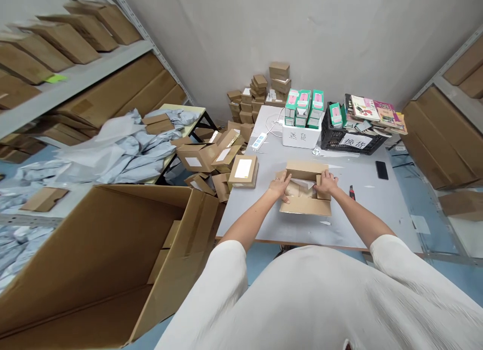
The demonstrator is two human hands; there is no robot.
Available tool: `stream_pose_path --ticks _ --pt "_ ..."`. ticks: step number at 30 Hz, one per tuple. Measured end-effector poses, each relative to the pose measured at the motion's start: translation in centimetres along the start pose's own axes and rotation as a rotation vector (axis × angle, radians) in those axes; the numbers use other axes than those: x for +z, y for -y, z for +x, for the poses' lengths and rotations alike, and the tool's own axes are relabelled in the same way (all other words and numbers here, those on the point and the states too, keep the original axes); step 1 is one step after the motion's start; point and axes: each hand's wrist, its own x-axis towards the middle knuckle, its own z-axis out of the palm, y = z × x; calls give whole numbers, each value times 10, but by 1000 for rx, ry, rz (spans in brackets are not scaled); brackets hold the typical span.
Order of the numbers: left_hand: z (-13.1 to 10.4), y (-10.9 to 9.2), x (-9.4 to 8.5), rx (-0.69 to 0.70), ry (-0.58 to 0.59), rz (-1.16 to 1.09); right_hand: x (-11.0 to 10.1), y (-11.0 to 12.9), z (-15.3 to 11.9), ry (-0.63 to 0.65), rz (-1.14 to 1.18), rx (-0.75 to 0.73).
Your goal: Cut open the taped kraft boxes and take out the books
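Note:
An opened cardboard box [305, 206] lies on the grey table, its front and back flaps spread outward. My left hand [279, 186] grips the box's left side, thumb toward the front and fingers over the edge. On the opposite side, my right hand [327, 182] is closed over the right flap, fingertips near the back corner. Inside the box is some brown material with a whitish, translucent sheet [303, 183]; what it is I cannot make out. A red and black utility knife [352, 192] lies to the right of my right hand.
A closed carton with a white label [243, 170] sits at the table's left edge. Behind are a white bin [302, 138] of green boxes, a black crate [341, 144] with books, and a phone [382, 170]. A large open carton [196, 234] stands left; several cartons pile beyond.

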Motion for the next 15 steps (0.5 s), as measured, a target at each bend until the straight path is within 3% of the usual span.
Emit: stream_pose_path --ticks 9,15 --pt "30 14 3 110 -10 10 -10 -19 -8 11 128 -68" --pt "28 19 4 123 -21 -4 -12 -60 -25 -150 368 -113"
